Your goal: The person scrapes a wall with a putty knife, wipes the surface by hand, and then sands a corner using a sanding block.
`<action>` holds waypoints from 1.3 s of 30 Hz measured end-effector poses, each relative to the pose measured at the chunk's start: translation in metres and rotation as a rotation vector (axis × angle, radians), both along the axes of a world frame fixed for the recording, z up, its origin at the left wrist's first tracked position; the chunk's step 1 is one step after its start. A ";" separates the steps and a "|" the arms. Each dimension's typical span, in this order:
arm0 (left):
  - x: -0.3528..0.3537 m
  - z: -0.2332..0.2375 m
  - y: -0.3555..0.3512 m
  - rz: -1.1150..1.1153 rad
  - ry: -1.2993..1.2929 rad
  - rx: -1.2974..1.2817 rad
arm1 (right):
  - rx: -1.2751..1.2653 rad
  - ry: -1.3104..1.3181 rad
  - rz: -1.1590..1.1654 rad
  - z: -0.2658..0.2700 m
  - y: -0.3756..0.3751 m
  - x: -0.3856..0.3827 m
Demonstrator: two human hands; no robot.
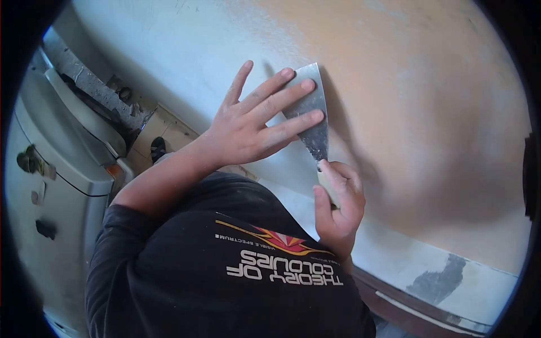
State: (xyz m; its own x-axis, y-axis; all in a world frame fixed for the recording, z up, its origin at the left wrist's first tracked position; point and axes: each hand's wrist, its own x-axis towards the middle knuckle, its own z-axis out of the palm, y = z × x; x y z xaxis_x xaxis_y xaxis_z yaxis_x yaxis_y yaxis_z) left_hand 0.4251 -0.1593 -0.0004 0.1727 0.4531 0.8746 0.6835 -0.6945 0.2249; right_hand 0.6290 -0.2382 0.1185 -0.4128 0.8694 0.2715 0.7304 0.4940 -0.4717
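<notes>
A putty knife [309, 127] with a wide metal blade and a pale handle is held up against the wall [394, 84]. My right hand [341, 197] is closed round its handle. Across the blade lie the outstretched fingertips of my left hand [253, 115], its fingers spread and the little finger lifted away. Pale dust marks the fingers, and dark specks cling near the base of the blade. The wall is peach-orange at right and whitish at left, with a patchy border between. The blade's top edge lies close to that border.
A light-coloured refrigerator [62, 197] with magnets on its door stands at left. Beyond it, cluttered debris [121, 90] lies near tiled floor [163, 129], where a sandalled foot [158, 149] shows. A white band with a grey patch [438, 280] runs along the lower wall.
</notes>
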 end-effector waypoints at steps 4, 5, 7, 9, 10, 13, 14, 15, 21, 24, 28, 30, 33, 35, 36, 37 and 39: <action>0.030 -0.003 0.008 0.156 -0.189 0.147 | 0.046 -0.144 0.290 0.016 0.011 0.022; 0.033 -0.004 0.006 0.170 -0.220 0.144 | 0.096 -0.167 0.325 0.025 0.016 0.022; 0.034 0.008 -0.001 0.195 -0.300 0.123 | 0.220 -0.174 0.362 0.034 0.025 0.024; 0.033 0.006 0.003 0.190 -0.326 0.141 | 0.461 -0.171 0.423 0.047 0.036 0.017; 0.029 0.007 0.008 0.161 -0.342 0.168 | 0.471 -0.165 0.443 0.056 0.040 0.012; 0.020 0.011 0.025 0.087 -0.353 0.294 | 0.615 0.054 0.750 0.065 0.058 -0.008; 0.019 0.015 0.027 0.037 -0.376 0.296 | 0.627 0.053 0.766 0.070 0.063 -0.012; 0.016 0.013 0.032 0.016 -0.362 0.317 | 0.590 -0.036 0.845 0.076 0.065 -0.015; 0.015 0.001 0.040 0.102 -0.347 0.432 | 0.558 0.462 0.737 0.031 0.097 -0.034; 0.019 0.008 0.039 0.042 -0.358 0.444 | 0.596 0.139 0.986 0.057 0.115 -0.009; 0.004 0.019 0.041 0.075 -0.293 0.531 | 0.486 -0.019 0.802 0.072 0.097 -0.007; 0.000 0.019 0.039 0.119 -0.273 0.477 | 0.465 -0.014 0.765 0.074 0.092 -0.011; -0.001 0.022 0.036 0.155 -0.236 0.415 | 0.448 -0.039 0.749 0.070 0.088 -0.013; -0.002 0.025 0.033 0.169 -0.207 0.356 | 0.486 -0.036 0.693 0.067 0.084 -0.013; -0.001 0.024 0.033 0.167 -0.204 0.350 | 0.481 -0.032 0.690 0.064 0.084 -0.013; 0.000 0.024 0.033 0.148 -0.225 0.350 | 0.487 -0.011 0.684 0.062 0.084 -0.014; -0.002 0.027 0.031 0.095 -0.223 0.341 | 0.482 0.017 0.690 0.061 0.085 -0.015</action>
State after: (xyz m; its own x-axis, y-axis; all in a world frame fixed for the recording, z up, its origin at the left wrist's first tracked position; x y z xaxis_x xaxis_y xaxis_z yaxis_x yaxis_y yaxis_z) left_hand 0.4229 -0.1279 0.0269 -0.0667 0.1359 0.9885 0.7085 -0.6911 0.1428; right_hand 0.6143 -0.1533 0.1792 -0.8018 0.2109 0.5592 0.1855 0.9773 -0.1027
